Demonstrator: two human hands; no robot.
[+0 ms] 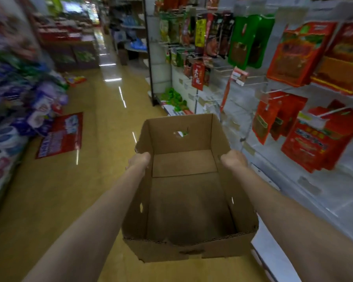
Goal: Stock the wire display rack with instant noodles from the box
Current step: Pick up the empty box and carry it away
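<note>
An open brown cardboard box (183, 202) hangs in front of me above the aisle floor. Nothing lies inside it; only its bare bottom and a hand hole in the far wall show. My left hand (140, 160) grips the left wall near its top edge, fingers hidden outside the box. My right hand (233, 160) grips the right wall the same way. No instant noodles are visible in the box. On the right, white wire hooks (251, 78) carry hanging packets.
Red packets (314, 135) and green packets (245, 39) hang on the right-hand rack. Blurred shelves of blue and white packages (18, 102) line the left. A red floor sticker (61, 135) lies on the yellow aisle floor (102, 123), which runs ahead.
</note>
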